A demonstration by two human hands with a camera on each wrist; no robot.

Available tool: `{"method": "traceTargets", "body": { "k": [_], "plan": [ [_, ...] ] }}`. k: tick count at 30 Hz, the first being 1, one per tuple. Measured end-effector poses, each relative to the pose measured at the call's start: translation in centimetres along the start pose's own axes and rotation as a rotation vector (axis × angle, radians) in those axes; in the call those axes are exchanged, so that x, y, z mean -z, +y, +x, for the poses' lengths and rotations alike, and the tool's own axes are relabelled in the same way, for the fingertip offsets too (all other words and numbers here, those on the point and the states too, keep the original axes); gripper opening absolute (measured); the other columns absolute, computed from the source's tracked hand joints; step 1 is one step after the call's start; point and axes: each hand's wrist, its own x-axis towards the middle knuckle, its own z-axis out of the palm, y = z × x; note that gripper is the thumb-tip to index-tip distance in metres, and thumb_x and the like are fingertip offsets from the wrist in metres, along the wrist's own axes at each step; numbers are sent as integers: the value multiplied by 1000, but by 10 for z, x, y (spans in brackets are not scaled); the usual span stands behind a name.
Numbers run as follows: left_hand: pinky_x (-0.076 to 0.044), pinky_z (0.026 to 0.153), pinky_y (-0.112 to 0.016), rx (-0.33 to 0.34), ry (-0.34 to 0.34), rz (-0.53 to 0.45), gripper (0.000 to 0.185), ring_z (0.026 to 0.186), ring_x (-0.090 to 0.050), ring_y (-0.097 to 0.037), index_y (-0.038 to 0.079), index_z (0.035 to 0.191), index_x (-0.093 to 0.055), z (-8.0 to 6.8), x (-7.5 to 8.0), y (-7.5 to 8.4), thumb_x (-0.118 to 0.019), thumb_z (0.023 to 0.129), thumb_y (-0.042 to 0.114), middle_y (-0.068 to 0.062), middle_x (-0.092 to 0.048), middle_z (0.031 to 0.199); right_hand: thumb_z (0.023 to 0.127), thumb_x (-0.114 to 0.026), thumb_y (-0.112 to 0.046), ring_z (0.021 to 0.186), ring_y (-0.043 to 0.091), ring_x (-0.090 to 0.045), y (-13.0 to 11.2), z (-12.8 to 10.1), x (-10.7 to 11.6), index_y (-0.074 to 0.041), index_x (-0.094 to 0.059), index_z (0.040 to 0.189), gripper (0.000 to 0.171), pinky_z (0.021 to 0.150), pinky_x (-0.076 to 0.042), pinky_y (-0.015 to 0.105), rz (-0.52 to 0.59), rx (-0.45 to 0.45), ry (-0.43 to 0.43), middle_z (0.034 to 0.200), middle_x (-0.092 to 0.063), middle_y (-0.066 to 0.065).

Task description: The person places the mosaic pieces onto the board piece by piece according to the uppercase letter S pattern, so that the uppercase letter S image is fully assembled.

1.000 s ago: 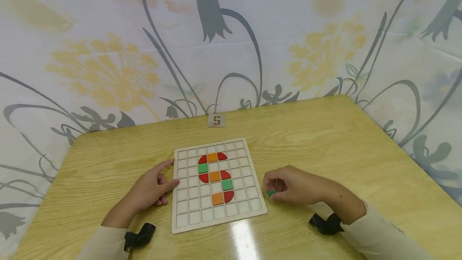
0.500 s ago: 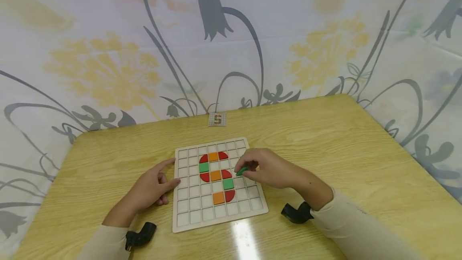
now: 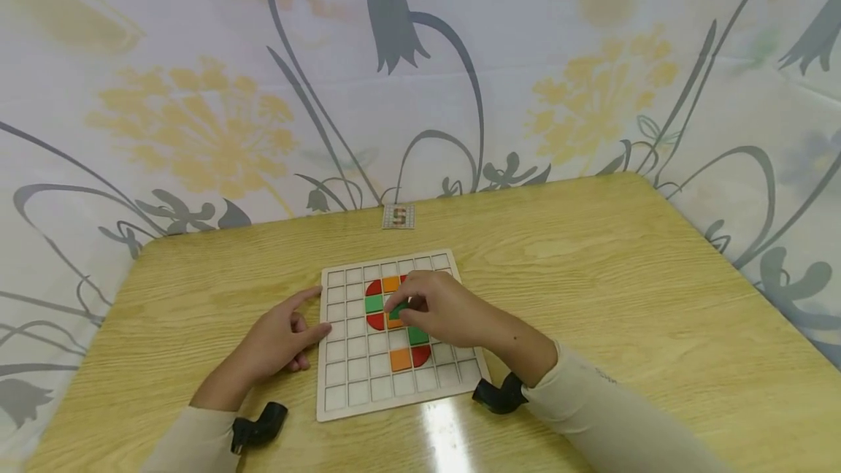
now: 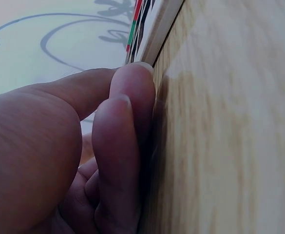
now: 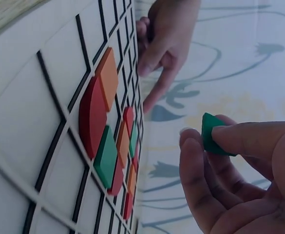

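Note:
My right hand (image 3: 443, 305) pinches a small green tile (image 5: 210, 134) between thumb and fingers, held over the middle of a pale wooden grid board (image 3: 338, 394). Beneath that hand, coloured tiles sit in the board's cells: orange squares (image 3: 400, 360), red round-edged pieces (image 3: 421, 356) and green squares (image 3: 374, 304), together in an S-like curve. Part of the curve's upper right is hidden behind the right hand. At the board's left edge, my left hand (image 3: 272, 338) touches the frame with its outstretched index finger and thumb; its other fingers are loosely bent.
A small card (image 3: 398, 216) with a printed S on a grid lies at the back of the wooden table (image 3: 578, 254), near the flower-patterned cloth (image 3: 315, 93). Black wrist devices (image 3: 259, 427) are worn at both sleeves.
My right hand has carried the green tile from beside the board's right edge leftward to over the middle of the board. The left hand stays at the board's left edge.

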Motion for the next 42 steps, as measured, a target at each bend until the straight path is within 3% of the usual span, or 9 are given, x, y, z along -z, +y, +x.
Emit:
{"method": "traceTargets", "body": {
  "k": [8, 14, 20, 34, 42],
  "plan": [
    [-52, 45, -33, -10, -2, 8, 72, 46, -59, -22, 31, 143, -29, -1, 0, 1, -67, 82, 40, -9, -55, 70, 89, -60, -11, 69, 9, -52, -8, 6, -13, -14, -67, 104, 17, 60, -47, 18, 45, -30, -45, 92, -61, -5],
    [-52, 46, -33, 0, -1, 17, 72, 47, -59, -21, 31, 143, -29, -1, 0, 1, -67, 82, 41, -9, -56, 70, 86, -64, -10, 75, 1, -57, -9, 6, -23, -13, -62, 101, 16, 69, -51, 16, 94, -53, -80, 85, -62, -6],
    [-52, 46, -33, -6, 0, 23, 71, 47, -59, -21, 30, 143, -29, -1, 1, 3, -66, 83, 39, -9, -56, 70, 85, -65, -9, 71, 0, -56, -6, 7, -32, -13, -64, 93, 10, 66, -51, 15, 71, -40, -91, 79, -61, -9],
    [-52, 46, -34, -3, -8, 12, 70, 47, -59, -21, 31, 143, -29, -1, 1, 2, -67, 84, 36, -9, -56, 70, 87, -64, -13, 66, 1, -50, -3, 7, -44, -16, -69, 97, 12, 58, -45, 13, -89, -2, -154, 81, -60, -12],
    [-52, 46, -33, 1, 3, 23, 70, 47, -59, -21, 31, 143, -29, -1, 1, 3, -67, 83, 37, -9, -56, 70, 87, -64, -18, 70, 3, -48, -2, 9, -46, -18, -71, 99, 15, 66, -40, 14, -210, 25, -171, 79, -55, -14]
  ]
}}
